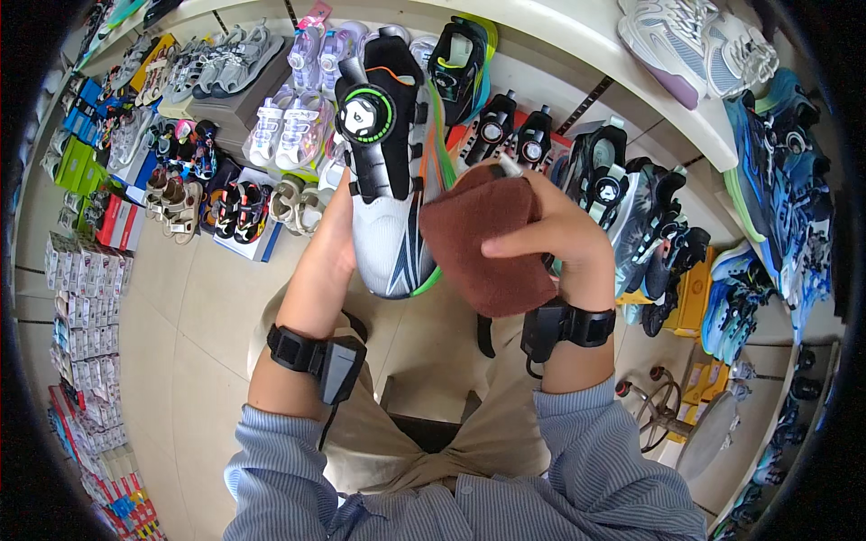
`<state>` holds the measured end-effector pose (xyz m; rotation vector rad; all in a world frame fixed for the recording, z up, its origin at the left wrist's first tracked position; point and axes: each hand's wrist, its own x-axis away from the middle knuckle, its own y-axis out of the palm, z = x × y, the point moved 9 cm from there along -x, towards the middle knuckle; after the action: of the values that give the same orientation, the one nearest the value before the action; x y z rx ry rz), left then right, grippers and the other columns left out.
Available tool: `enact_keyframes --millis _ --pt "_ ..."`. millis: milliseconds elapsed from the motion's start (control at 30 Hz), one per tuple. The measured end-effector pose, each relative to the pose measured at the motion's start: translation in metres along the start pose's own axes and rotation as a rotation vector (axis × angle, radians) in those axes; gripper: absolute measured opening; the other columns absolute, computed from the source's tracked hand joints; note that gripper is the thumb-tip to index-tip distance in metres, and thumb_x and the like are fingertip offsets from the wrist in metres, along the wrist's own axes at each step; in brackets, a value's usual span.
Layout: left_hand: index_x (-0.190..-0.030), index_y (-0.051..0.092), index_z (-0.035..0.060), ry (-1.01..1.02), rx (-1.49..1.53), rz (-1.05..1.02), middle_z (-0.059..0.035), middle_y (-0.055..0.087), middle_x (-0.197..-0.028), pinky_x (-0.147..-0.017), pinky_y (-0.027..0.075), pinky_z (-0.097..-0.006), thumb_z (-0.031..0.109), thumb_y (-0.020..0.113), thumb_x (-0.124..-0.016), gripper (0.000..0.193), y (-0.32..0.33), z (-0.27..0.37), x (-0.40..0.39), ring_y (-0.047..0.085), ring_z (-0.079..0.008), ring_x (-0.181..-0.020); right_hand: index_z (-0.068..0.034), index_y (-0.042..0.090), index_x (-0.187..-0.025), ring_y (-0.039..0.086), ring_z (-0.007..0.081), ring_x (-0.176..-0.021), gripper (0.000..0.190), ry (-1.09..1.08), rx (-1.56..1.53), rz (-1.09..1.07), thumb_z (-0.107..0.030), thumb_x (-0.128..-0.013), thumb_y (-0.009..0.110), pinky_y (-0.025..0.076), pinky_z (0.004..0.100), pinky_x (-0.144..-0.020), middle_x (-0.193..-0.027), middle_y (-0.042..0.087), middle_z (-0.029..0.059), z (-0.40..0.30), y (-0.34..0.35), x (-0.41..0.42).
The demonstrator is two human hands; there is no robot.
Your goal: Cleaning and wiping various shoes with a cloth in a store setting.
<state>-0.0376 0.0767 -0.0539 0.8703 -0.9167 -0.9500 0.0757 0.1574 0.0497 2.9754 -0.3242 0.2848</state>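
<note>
A white sports shoe (388,237) with a black tongue, a round dial and a multicoloured side points its toe towards me. My left hand (344,230) holds it from the left and beneath; the shoe hides most of the fingers. Just right of the shoe, my right hand (555,220) grips a folded brown cloth (490,250), its thumb lying across the front. The cloth's left edge overlaps the shoe's side in view; whether they touch is unclear. A small whitish item (509,166) shows at the top of the right hand, not clearly seen.
Shelves (575,40) of shoes curve around the front and right. Lilac children's shoes (298,132) and sandals (179,209) stand beyond my left hand. Stacked boxes (88,304) line the left. A round stool (707,436) with a wheeled base is at the lower right.
</note>
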Motion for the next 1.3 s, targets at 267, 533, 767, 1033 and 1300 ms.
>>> enact_keyframes --millis 267,533,767,1033,1300 --pt "-0.098 0.056 0.0034 0.011 0.016 0.044 -0.0139 0.063 -0.089 -0.070 0.053 -0.0359 0.026 0.048 -0.087 0.026 0.004 -0.001 0.000 0.063 -0.0236 -0.078 -0.001 0.041 -0.125 0.051 0.0136 -0.099 0.089 -0.047 0.106 -0.071 -0.008 -0.046 0.082 0.038 0.0276 -0.088 -0.107 0.055 0.0040 -0.003 0.011 0.000" --pt "-0.103 0.056 0.0036 -0.006 -0.033 0.042 -0.0129 0.062 -0.092 -0.070 0.053 -0.0359 0.031 0.045 -0.088 0.033 0.000 -0.002 -0.003 0.062 -0.0234 -0.079 -0.001 0.049 -0.116 0.055 0.0148 -0.096 0.066 -0.068 -0.010 0.101 -0.012 -0.058 0.079 0.041 0.0284 -0.087 -0.105 0.058 0.0071 -0.005 -0.012 -0.002" --pt "-0.108 0.055 0.0044 -0.048 -0.061 -0.086 -0.0127 0.061 -0.098 -0.073 0.052 -0.0369 0.039 0.043 -0.089 0.042 0.009 -0.006 -0.004 0.062 -0.0237 -0.084 0.002 0.050 -0.112 0.056 0.0142 -0.095 0.059 -0.174 -0.034 0.233 -0.011 -0.062 0.078 0.043 0.0276 -0.085 -0.103 0.059 0.0083 -0.006 -0.031 -0.007" --pt "-0.117 0.050 0.0041 -0.169 0.028 -0.335 -0.0121 0.059 -0.107 -0.078 0.052 -0.0362 0.043 0.038 -0.091 0.049 0.040 -0.015 0.015 0.061 -0.0216 -0.090 0.000 0.052 -0.109 0.056 0.0146 -0.091 0.043 -0.311 -0.031 0.480 -0.014 -0.071 0.066 0.042 0.0274 -0.082 -0.101 0.059 0.0070 -0.011 -0.057 -0.007" --pt "-0.117 0.050 0.0043 -0.102 -0.121 -0.370 -0.0106 0.060 -0.106 -0.077 0.052 -0.0337 0.036 0.038 -0.093 0.041 0.059 -0.013 0.021 0.062 -0.0187 -0.089 -0.001 0.052 -0.109 0.056 0.0160 -0.093 0.042 -0.355 -0.090 0.620 -0.018 -0.073 0.065 0.040 0.0282 -0.085 -0.101 0.059 0.0079 -0.014 -0.069 -0.004"
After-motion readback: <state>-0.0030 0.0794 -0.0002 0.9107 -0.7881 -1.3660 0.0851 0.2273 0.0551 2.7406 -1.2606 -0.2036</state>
